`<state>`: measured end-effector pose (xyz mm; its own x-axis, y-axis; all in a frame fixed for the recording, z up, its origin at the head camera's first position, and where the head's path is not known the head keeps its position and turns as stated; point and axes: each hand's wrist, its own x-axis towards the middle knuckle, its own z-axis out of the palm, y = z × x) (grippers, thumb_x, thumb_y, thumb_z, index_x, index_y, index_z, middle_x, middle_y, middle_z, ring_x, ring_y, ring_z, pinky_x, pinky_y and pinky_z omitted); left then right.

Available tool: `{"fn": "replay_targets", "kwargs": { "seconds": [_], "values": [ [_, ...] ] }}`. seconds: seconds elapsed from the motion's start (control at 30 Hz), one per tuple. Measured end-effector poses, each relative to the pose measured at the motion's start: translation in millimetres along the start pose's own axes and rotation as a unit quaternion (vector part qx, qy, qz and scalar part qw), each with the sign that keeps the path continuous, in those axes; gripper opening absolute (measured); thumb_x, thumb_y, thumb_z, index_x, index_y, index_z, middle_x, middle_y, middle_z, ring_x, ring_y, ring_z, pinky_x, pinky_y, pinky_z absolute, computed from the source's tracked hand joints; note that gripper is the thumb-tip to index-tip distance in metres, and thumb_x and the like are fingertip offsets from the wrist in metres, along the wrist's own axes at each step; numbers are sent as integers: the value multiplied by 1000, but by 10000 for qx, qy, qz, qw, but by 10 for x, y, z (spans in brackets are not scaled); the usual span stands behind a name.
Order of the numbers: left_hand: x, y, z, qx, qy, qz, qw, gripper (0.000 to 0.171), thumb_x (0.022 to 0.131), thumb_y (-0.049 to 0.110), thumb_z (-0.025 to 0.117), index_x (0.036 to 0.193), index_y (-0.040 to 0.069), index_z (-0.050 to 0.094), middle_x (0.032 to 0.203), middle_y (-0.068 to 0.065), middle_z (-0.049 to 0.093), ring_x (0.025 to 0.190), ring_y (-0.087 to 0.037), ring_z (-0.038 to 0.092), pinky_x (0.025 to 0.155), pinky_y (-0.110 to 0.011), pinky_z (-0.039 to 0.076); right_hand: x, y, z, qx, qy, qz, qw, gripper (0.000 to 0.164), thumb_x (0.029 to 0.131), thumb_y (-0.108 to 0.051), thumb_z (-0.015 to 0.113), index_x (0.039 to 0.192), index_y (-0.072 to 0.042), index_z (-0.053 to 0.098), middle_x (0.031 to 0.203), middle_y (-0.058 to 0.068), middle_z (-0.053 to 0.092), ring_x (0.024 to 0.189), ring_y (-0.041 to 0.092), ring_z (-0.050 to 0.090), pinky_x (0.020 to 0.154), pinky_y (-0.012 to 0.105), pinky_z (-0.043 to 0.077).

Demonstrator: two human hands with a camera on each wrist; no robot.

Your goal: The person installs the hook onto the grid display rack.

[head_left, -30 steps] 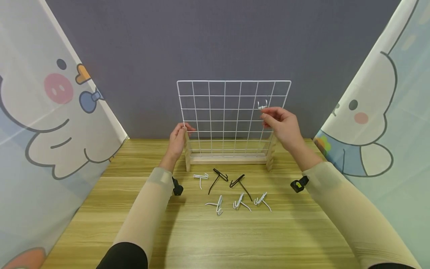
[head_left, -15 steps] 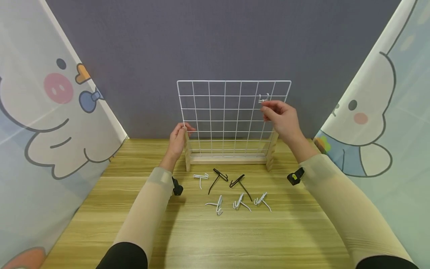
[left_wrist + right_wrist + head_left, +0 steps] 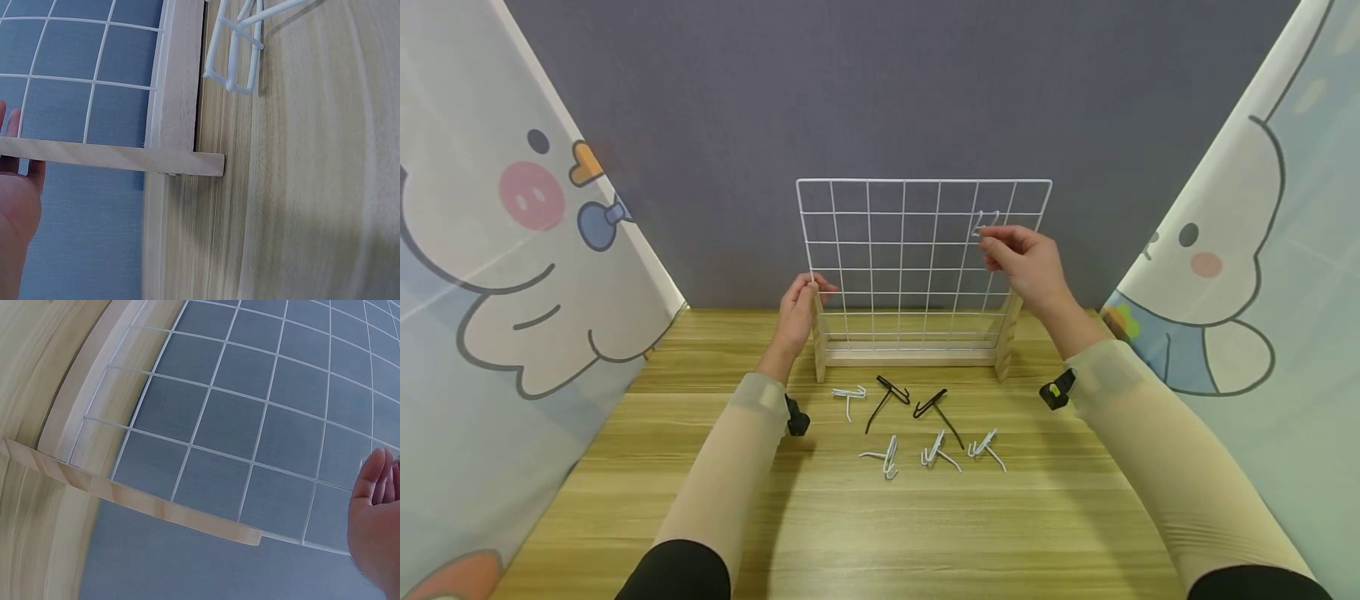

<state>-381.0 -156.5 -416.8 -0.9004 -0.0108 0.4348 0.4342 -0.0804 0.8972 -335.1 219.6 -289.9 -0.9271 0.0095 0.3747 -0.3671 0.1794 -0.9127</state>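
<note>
A white wire grid panel [image 3: 917,242] stands upright in a light wooden stand [image 3: 910,358]. My left hand [image 3: 796,317] grips the stand's left upright near its top, with fingertips reaching behind the grid; the left wrist view shows the fingers around the wooden bar [image 3: 112,156]. My right hand [image 3: 1028,262] pinches a white wire hook [image 3: 979,227] between thumb and fingers at the grid's upper right. The hook's two prongs point up and overlap the second wire from the top. In the right wrist view the right hand [image 3: 378,519] largely hides the hook.
On the wooden table [image 3: 880,533] in front of the stand lie two black hooks [image 3: 891,392] and several white hooks [image 3: 891,454]. A grey panel [image 3: 880,100] rises behind the grid. Printed cartoon cloths [image 3: 535,275] flank both sides.
My right hand has risen a little along the grid with the white hook, and the hook's tilt has changed slightly. My left hand has kept its place on the stand.
</note>
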Motion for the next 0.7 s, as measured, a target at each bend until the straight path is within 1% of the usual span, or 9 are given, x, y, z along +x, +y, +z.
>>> {"fn": "replay_targets", "kwargs": {
  "seconds": [0.07,0.13,0.17,0.23,0.37,0.47,0.53,0.57,0.7],
  "values": [
    [-4,-5,2,-61,-26,-13,10000,29,116,13,39,121,-8,58,113,-10,77,117,-32,69,101,-29,53,-8,-6,-14,-68,-41,56,10000,27,109,-20,70,129,-3,76,102,-6,78,87,8,70,79,18,63],
    [-4,-13,5,-118,-47,-6,9999,30,117,13,38,121,-10,56,112,-9,76,121,-40,67,102,-30,52,-12,-15,-26,-126,-89,92,9998,28,110,-22,69,131,-4,75,102,-8,78,88,8,70,80,18,63],
    [-5,-15,5,-140,-55,3,9999,30,117,13,38,121,-10,56,113,-11,76,123,-43,65,102,-30,52,-13,-16,-30,-145,-101,98,9998,29,110,-22,68,131,-4,75,103,-8,78,88,9,71,80,18,63],
    [-5,-18,6,-143,-35,34,9999,30,116,13,38,121,-10,56,115,-17,75,123,-46,64,101,-30,53,-7,-20,-33,-164,-114,99,9998,29,110,-22,68,131,-4,75,102,-9,78,89,10,71,80,18,63],
    [1,-14,7,-13,30,97,9999,29,116,12,38,119,-10,58,121,-31,71,121,-43,67,99,-28,54,5,-12,-34,-175,-114,102,9997,28,110,-21,68,131,-4,75,99,-14,77,89,9,71,78,17,63],
    [2,-14,9,27,43,128,9999,30,116,12,39,120,-11,58,122,-35,70,121,-46,67,98,-28,54,5,1,-36,-189,-112,76,9997,28,110,-21,68,131,-4,74,97,-16,76,86,7,70,77,17,62],
    [-1,-15,7,13,36,126,9999,30,116,12,39,120,-12,57,119,-31,72,121,-45,67,98,-28,54,2,8,-37,-208,-106,51,9997,27,110,-21,68,131,-4,74,97,-17,76,86,6,70,77,17,62],
    [-1,-16,7,21,32,115,9999,31,116,13,39,121,-12,57,117,-26,74,120,-42,68,99,-28,54,1,11,-37,-219,-102,35,9997,27,110,-21,68,131,-5,75,98,-17,76,85,6,70,77,17,62],
    [-3,-19,7,32,12,63,10000,30,116,13,38,121,-11,57,109,-3,76,113,-24,70,102,-30,53,-5,19,-42,-281,-73,-20,9996,26,110,-21,68,129,-6,76,97,-17,76,85,7,69,76,19,62]
  ]
}}
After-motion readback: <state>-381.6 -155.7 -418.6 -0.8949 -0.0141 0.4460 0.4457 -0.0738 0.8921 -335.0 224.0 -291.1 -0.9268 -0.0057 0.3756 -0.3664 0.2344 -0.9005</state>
